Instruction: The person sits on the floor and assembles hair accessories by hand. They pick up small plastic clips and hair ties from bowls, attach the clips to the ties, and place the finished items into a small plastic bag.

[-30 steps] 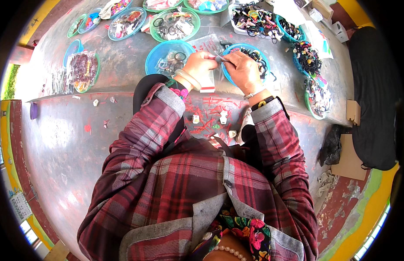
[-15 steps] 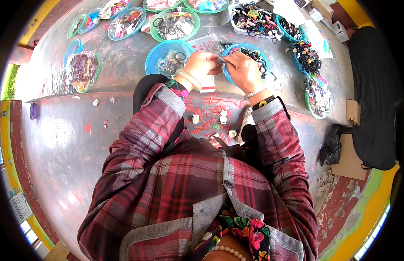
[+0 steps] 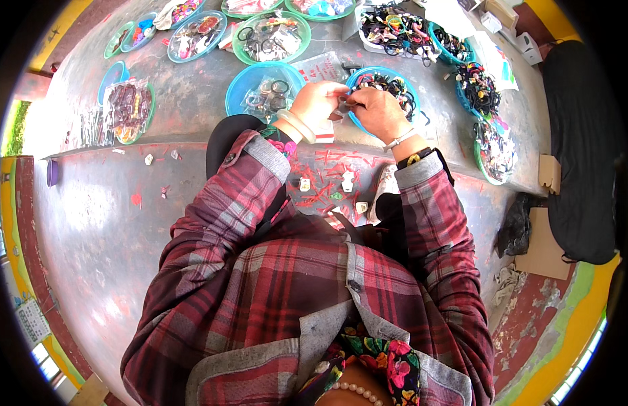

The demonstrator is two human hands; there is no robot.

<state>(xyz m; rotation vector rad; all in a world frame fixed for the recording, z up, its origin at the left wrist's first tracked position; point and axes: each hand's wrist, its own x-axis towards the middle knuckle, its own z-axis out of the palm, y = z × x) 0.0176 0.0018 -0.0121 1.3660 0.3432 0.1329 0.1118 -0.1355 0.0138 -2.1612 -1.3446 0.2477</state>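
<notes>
My left hand [image 3: 317,105] and my right hand [image 3: 380,111] meet above the ledge, between two blue bowls. Both are closed, with fingertips pinched on a small clear plastic bag [image 3: 340,112]; what is inside it, if anything, is too small to tell. Just left of my left hand, a blue bowl [image 3: 235,95] holds clear bags with dark rings that look like hair ties. Partly behind my right hand stands another blue bowl [image 3: 415,86], filled with black and coloured hair ties [image 3: 399,88].
More bowls of hair ties [image 3: 480,91] stand at right, near a white tray [image 3: 368,46]. A green bowl [image 3: 307,42] of bagged pieces is farther back. Red scraps [image 3: 321,183] litter the lower floor below the ledge. A long black bag [image 3: 581,155] lies far right.
Both hands have shifted slightly, and the right wrist sits a little farther right. The plastic bag between the fingers has turned and now shows lower, below the fingertips.
</notes>
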